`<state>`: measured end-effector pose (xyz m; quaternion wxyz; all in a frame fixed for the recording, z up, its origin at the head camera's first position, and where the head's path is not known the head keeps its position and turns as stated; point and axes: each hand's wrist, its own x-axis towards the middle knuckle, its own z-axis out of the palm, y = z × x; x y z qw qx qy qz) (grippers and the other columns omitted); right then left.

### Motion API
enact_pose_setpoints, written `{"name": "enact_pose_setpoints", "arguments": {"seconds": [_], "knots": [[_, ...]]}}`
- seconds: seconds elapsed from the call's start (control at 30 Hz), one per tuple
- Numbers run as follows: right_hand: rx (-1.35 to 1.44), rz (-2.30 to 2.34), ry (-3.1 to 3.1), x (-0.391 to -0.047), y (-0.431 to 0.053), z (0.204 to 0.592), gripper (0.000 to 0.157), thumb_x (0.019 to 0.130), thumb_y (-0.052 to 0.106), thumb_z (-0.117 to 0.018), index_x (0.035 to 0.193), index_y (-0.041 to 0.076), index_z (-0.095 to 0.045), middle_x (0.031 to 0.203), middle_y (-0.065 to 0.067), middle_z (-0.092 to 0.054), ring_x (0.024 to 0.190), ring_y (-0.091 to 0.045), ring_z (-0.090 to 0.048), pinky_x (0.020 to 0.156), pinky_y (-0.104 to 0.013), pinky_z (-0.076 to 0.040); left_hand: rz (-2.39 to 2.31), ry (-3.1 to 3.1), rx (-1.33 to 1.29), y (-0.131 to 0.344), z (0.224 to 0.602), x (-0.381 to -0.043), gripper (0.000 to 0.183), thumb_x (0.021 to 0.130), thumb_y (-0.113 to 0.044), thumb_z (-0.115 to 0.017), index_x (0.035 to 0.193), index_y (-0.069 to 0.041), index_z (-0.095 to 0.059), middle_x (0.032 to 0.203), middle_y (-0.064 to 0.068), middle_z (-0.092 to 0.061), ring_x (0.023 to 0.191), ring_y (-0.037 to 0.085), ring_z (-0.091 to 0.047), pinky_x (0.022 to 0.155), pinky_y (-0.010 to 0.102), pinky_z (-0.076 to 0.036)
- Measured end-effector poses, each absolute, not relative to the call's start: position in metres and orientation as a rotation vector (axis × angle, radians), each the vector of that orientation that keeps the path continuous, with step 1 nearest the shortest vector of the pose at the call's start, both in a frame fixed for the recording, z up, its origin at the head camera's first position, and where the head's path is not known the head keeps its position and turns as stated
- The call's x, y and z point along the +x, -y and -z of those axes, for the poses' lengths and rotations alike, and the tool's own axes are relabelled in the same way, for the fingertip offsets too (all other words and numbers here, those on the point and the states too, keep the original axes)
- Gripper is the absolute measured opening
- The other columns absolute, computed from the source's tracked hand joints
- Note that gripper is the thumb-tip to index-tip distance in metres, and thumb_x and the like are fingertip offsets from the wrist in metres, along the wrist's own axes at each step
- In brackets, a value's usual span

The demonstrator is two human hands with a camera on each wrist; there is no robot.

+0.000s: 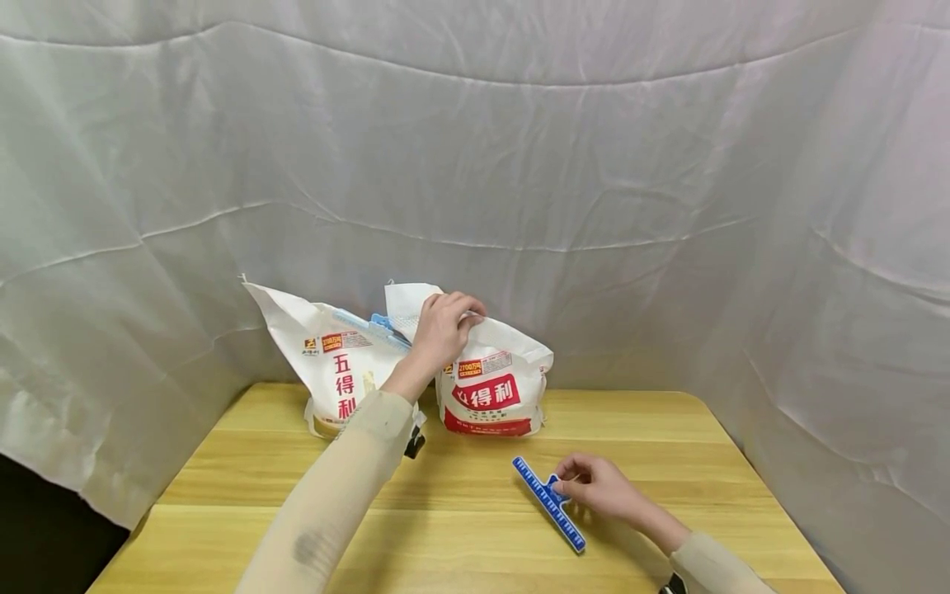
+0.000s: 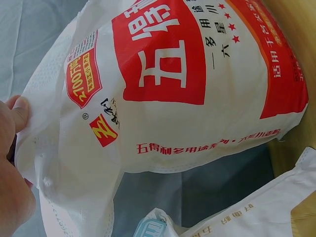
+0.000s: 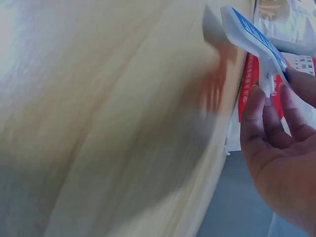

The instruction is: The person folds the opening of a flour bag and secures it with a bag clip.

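My left hand grips the folded top of the right-hand flour bag, which stands upright at the back of the table. In the left wrist view that flour bag shows red panels, and the thumb presses on its white top. My right hand pinches a blue sealing clip by its handle, in front of the bag. Seen from the right wrist, the clip has a pale underside and is held up off the wood. Some left fingers are hidden behind the bag top.
Left of the gripped bag stands another flour bag, with a light blue clip across its top. A small black object lies by its base. A grey curtain hangs behind the wooden table.
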<state>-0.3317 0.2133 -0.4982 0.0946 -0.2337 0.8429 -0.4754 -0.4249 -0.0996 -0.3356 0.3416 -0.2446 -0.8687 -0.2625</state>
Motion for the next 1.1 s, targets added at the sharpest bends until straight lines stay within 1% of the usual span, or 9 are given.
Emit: {"name": "enact_pose_setpoints", "arguments": {"seconds": [0.1, 0.27, 0.4, 0.5, 0.6, 0.7, 0.8, 0.9, 1.1], "knots": [[-0.726, 1.464, -2.501, -0.332, -0.212, 0.496, 0.029, 0.095, 0.015, -0.074, 0.115, -0.004, -0.065, 0.099, -0.011, -0.07, 0.081, -0.018, -0.066, 0.07, -0.031, -0.06, 0.684, 2.262, -0.634, 0.1, 0.336, -0.425, 0.006, 0.098, -0.012, -0.071, 0.102, -0.014, -0.075, 0.107, 0.002, -0.074, 0.11, 0.024, -0.065, 0.113, 0.045, -0.038], [-0.711, 1.535, -2.513, -0.332, -0.208, 0.491, 0.038, 0.096, 0.012, -0.074, 0.123, -0.011, -0.062, 0.105, -0.015, -0.071, 0.087, -0.017, -0.066, 0.076, -0.033, -0.062, 0.681, 2.266, -0.631, 0.1, 0.336, -0.426, 0.006, 0.098, -0.012, -0.072, 0.103, -0.014, -0.075, 0.107, 0.002, -0.074, 0.11, 0.024, -0.065, 0.113, 0.046, -0.038], [-0.688, 1.554, -2.588, -0.333, -0.206, 0.488, 0.042, 0.095, 0.013, -0.076, 0.127, -0.01, -0.063, 0.107, -0.013, -0.072, 0.091, -0.019, -0.067, 0.078, -0.027, -0.06, 0.678, 2.268, -0.624, 0.1, 0.337, -0.427, 0.006, 0.098, -0.013, -0.072, 0.103, -0.014, -0.075, 0.107, 0.002, -0.074, 0.11, 0.024, -0.065, 0.114, 0.046, -0.038], [-0.676, 1.561, -2.655, -0.334, -0.205, 0.485, 0.04, 0.094, 0.016, -0.077, 0.126, -0.006, -0.067, 0.106, -0.011, -0.073, 0.093, -0.019, -0.067, 0.08, -0.024, -0.058, 0.682, 2.267, -0.621, 0.1, 0.338, -0.427, 0.006, 0.098, -0.013, -0.072, 0.103, -0.014, -0.075, 0.108, 0.002, -0.074, 0.11, 0.024, -0.065, 0.114, 0.046, -0.038], [-0.647, 1.622, -2.669, -0.335, -0.203, 0.482, 0.037, 0.094, 0.015, -0.077, 0.124, -0.004, -0.068, 0.104, -0.01, -0.073, 0.093, -0.019, -0.068, 0.08, -0.025, -0.058, 0.688, 2.265, -0.621, 0.099, 0.338, -0.426, 0.006, 0.099, -0.013, -0.071, 0.103, -0.014, -0.075, 0.108, 0.002, -0.074, 0.11, 0.024, -0.065, 0.114, 0.046, -0.038], [-0.612, 1.723, -2.655, -0.335, -0.201, 0.478, 0.035, 0.094, 0.011, -0.077, 0.124, -0.005, -0.068, 0.104, -0.012, -0.072, 0.094, -0.018, -0.067, 0.083, -0.025, -0.059, 0.69, 2.263, -0.624, 0.099, 0.338, -0.426, 0.005, 0.099, -0.013, -0.071, 0.102, -0.014, -0.075, 0.107, 0.002, -0.074, 0.11, 0.024, -0.065, 0.113, 0.046, -0.038], [-0.591, 1.812, -2.656, -0.336, -0.198, 0.473, 0.034, 0.093, 0.008, -0.077, 0.123, -0.005, -0.069, 0.108, -0.015, -0.072, 0.095, -0.015, -0.066, 0.086, -0.024, -0.059, 0.691, 2.258, -0.63, 0.099, 0.337, -0.426, 0.005, 0.099, -0.013, -0.071, 0.102, -0.014, -0.075, 0.107, 0.002, -0.074, 0.109, 0.024, -0.065, 0.113, 0.046, -0.038], [-0.615, 1.876, -2.667, -0.335, -0.196, 0.467, 0.033, 0.094, 0.007, -0.077, 0.124, -0.005, -0.069, 0.112, -0.017, -0.071, 0.096, -0.014, -0.065, 0.085, -0.023, -0.06, 0.69, 2.255, -0.629, 0.099, 0.338, -0.427, 0.005, 0.098, -0.013, -0.072, 0.102, -0.014, -0.075, 0.107, 0.002, -0.074, 0.109, 0.024, -0.065, 0.113, 0.046, -0.039], [-0.64, 1.97, -2.696, -0.336, -0.195, 0.455, 0.032, 0.094, 0.004, -0.075, 0.124, -0.006, -0.068, 0.115, -0.022, -0.07, 0.097, -0.012, -0.064, 0.085, -0.021, -0.06, 0.689, 2.257, -0.626, 0.099, 0.339, -0.428, 0.005, 0.098, -0.013, -0.072, 0.102, -0.014, -0.075, 0.107, 0.002, -0.074, 0.109, 0.024, -0.065, 0.113, 0.045, -0.038]]}}
